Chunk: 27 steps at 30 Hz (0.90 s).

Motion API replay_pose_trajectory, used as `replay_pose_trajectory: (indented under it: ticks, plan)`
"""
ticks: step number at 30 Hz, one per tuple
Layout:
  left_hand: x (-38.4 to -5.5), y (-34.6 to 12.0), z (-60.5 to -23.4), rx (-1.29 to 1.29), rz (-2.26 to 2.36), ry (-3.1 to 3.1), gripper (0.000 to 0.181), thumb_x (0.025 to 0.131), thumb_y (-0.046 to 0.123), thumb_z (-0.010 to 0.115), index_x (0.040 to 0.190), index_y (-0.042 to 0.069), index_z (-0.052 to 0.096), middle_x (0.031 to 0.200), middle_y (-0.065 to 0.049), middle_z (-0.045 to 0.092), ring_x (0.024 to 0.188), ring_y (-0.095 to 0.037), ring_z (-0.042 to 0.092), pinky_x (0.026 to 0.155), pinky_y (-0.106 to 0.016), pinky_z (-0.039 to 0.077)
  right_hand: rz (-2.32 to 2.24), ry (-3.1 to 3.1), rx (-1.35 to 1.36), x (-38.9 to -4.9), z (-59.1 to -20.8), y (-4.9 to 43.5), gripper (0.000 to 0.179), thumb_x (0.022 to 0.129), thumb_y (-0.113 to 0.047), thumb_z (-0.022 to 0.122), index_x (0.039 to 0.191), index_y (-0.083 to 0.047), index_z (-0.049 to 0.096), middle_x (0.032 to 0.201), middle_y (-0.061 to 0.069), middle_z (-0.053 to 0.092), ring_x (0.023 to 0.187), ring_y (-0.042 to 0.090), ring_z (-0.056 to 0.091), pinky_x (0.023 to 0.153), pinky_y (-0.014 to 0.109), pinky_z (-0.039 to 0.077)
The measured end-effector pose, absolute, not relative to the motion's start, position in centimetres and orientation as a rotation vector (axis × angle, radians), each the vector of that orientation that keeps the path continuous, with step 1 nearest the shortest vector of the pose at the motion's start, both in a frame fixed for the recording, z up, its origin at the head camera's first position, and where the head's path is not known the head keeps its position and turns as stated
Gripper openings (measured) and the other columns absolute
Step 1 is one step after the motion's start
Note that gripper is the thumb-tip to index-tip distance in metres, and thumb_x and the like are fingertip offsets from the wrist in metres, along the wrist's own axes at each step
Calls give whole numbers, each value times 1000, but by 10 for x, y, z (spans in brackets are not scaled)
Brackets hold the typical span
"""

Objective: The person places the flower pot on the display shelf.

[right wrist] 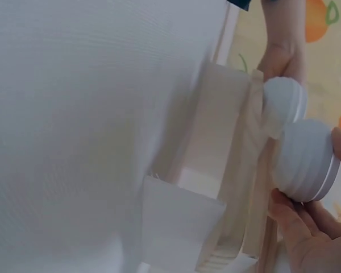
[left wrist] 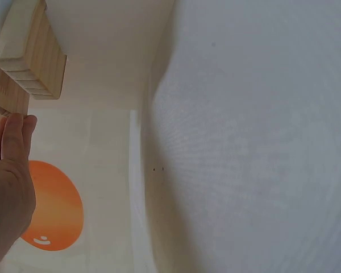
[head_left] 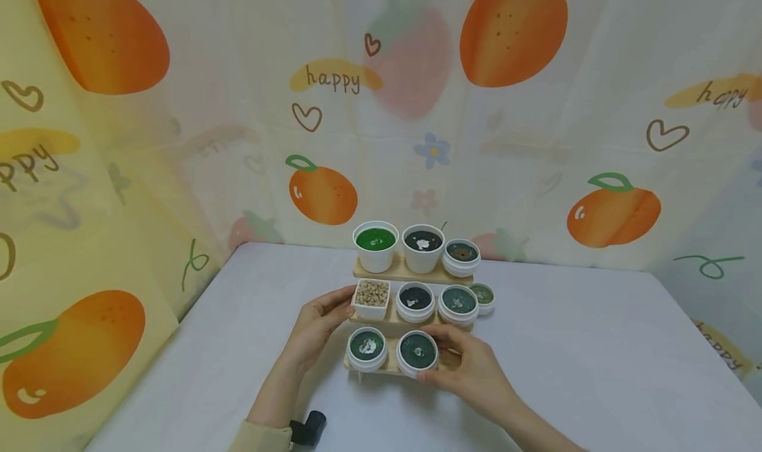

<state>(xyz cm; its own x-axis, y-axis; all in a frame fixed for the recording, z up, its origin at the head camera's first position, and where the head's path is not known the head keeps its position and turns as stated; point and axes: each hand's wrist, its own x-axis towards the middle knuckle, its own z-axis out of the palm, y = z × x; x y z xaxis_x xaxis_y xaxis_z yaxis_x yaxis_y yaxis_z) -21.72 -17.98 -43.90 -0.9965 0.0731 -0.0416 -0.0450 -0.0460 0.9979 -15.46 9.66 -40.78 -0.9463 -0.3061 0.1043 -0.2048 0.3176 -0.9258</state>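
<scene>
A three-tier wooden stand (head_left: pixel 393 367) bears white pots with green and dark tops. My right hand (head_left: pixel 470 369) grips a round white pot (head_left: pixel 418 351) at the right of the lowest tier, thumb and fingers on opposite sides. In the right wrist view that pot (right wrist: pixel 304 162) stands at the shelf edge. My left hand (head_left: pixel 315 326) holds the left end of the middle tier, beside a square pot of beige pebbles (head_left: pixel 372 294). The left wrist view shows its fingers (left wrist: pixel 14 139) against the wooden shelf end (left wrist: pixel 11 94). Another round pot (head_left: pixel 366 347) sits left on the lowest tier.
The top tier carries a bright green pot (head_left: pixel 376 243), a dark-topped pot (head_left: pixel 423 247) and a shallow round one (head_left: pixel 461 257). Two round pots share the middle tier. A small green pot (head_left: pixel 483 298) is just right of the stand. Fruit-print cloth (head_left: pixel 506 154) hangs behind the white table (head_left: pixel 595 346).
</scene>
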Motion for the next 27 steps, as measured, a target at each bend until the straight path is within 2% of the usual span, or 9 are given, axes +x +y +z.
replay_pose_trajectory:
  ticks: [7,27]
  plan:
    - [-217,-180,-438,36,2215,2104,49,93,2,62,140,-4,50,145,-22,53,113,0,62,98,-14,52,-1704,2484,-485,-157,-412,91,59,69,-16,89,123,-8,64,118,11,69,113,21,65,98,23,55]
    - [-217,-180,-438,30,2210,2101,49,93,2,62,140,-4,50,145,-21,53,116,-2,62,99,-15,51,-1717,2471,-416,-163,-419,90,59,71,-17,88,123,-7,63,121,13,69,118,24,65,101,28,54]
